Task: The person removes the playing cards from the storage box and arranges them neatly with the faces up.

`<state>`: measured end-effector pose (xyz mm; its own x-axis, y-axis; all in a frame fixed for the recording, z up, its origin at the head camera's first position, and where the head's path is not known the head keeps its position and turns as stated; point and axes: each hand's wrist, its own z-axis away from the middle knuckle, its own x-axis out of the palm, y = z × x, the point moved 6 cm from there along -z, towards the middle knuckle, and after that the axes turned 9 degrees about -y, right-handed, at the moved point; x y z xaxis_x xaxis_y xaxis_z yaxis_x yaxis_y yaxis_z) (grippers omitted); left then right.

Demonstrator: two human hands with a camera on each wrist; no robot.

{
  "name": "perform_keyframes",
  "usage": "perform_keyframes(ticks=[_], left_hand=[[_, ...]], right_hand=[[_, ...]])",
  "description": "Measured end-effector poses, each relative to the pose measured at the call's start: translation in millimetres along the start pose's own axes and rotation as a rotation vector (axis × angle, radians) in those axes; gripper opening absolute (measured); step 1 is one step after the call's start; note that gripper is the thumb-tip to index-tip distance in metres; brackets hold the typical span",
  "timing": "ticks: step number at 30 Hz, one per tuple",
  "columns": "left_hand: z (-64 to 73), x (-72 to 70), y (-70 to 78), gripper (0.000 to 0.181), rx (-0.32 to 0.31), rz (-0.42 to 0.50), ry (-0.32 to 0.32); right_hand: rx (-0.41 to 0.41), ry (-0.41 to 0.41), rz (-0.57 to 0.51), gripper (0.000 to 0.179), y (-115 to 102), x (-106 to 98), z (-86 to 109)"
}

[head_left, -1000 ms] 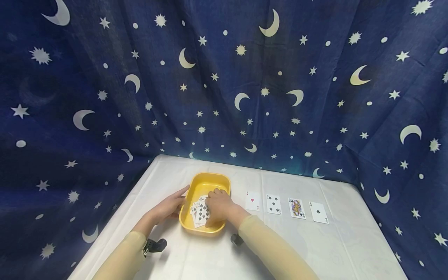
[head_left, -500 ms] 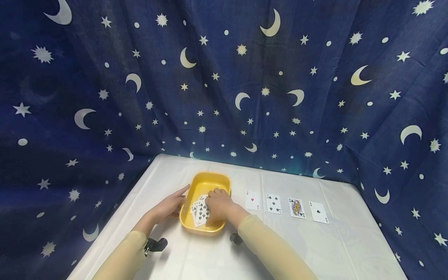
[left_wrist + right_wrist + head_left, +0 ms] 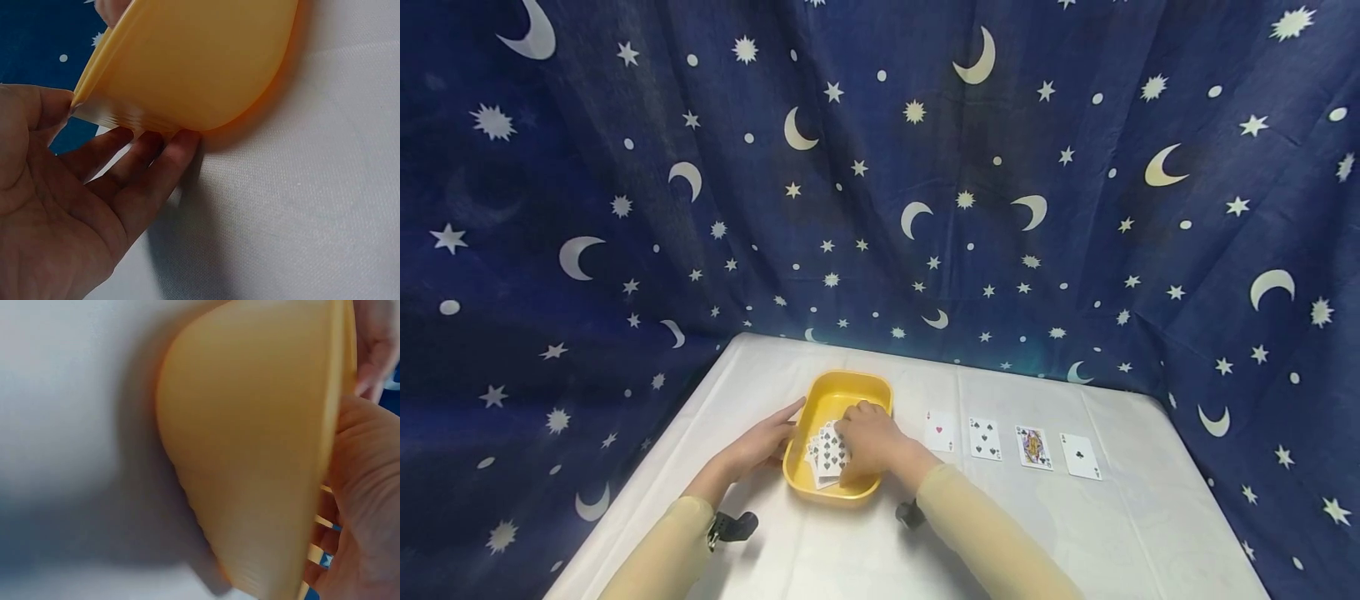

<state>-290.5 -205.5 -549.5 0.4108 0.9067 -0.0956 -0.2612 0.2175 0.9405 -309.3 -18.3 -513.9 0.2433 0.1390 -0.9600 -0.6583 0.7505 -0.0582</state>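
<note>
My right hand (image 3: 871, 437) reaches down into a yellow plastic tub (image 3: 842, 390), and its fingers hold the edge of a black-suit playing card (image 3: 831, 454) on top of a small fanned pile. The fingertips are hidden behind the back of the hand and the tub wall. Outside the tub on the left, my left hand (image 3: 760, 444) rests against its side. In the left wrist view the thumb is at the rim and the extended fingers (image 3: 159, 178) touch the outer wall low down. The right wrist view shows the right hand (image 3: 369, 494) over the opposite rim.
Right of the tub, face-up cards lie in a row on the white-covered table (image 3: 1000, 525): an ace of hearts (image 3: 939, 432), a black five (image 3: 985, 439), a court card (image 3: 1033, 447) and an ace of clubs (image 3: 1080, 457). A blue moon-and-star curtain (image 3: 880, 167) hangs behind.
The top card under my right hand has shifted slightly and tilts up a little from the pile. The left hand stays at the tub; the head view has turned slightly.
</note>
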Motion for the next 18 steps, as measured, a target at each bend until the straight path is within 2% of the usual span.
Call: perform_keyframes(ticks=[4,9,14,18], left_hand=[[-0.9,-0.2,-0.2,0.067,-0.005,0.005,0.009],[-1.5,-1.0,-0.8,0.068,-0.022,-0.013,0.038],[-0.1,-0.5,-0.7,0.068,-0.03,-0.028,0.035],[0.1,0.7,-0.6,0.068,-0.032,-0.025,0.018]], right_hand=[[-0.003,0.056,-0.07,0.094,12.3,-14.6,13.0],[-0.016,0.131,-0.126,0.097,38.4,-33.7,39.3],[0.012,0.178,-0.157,0.094,73.6,-41.4,65.7],[0.064,0.178,-0.184,0.093,106.7,-40.3,89.6]])
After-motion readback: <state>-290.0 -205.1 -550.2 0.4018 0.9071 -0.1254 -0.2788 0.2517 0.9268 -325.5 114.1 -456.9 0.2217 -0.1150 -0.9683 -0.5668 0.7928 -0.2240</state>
